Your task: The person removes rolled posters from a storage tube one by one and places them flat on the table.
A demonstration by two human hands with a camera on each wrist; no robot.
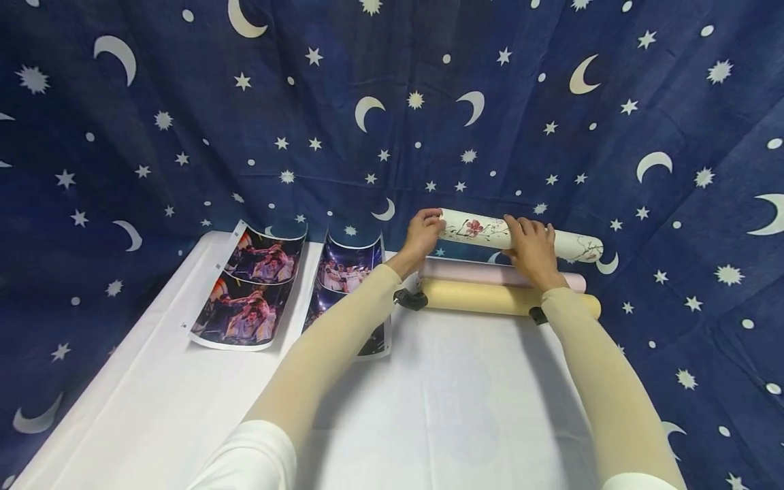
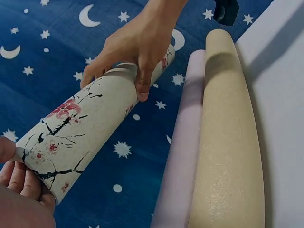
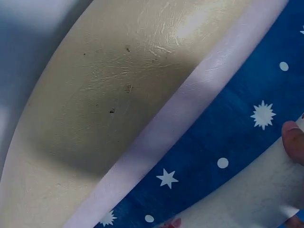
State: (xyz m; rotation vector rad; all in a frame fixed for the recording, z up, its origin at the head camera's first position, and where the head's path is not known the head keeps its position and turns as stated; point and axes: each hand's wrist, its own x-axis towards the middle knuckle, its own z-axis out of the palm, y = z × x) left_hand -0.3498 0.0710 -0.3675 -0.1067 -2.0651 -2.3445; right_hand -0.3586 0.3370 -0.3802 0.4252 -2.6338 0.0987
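Observation:
A white wallpaper roll (image 1: 474,228) printed with red blossoms and dark branches lies slantwise in both hands, at the far side of the table. My left hand (image 1: 422,233) grips its left end, thumb at the rim and fingers curled against the end in the left wrist view. Farther along, my right hand (image 1: 531,248) clasps the roll from above, thumb on one side and fingers on the other. A strip of blue cloth shows between this roll and a pink roll (image 1: 471,271). Beside the pink one lies a thicker yellow roll (image 1: 484,297). In the right wrist view only a thumb (image 3: 294,142) shows of the hand.
Two curling photo sheets, a left one (image 1: 254,306) and a right one (image 1: 346,262), lie on the white-covered table (image 1: 416,408). My left forearm passes over part of the right sheet. A dark blue curtain (image 1: 416,68) with moons and stars hangs behind the table.

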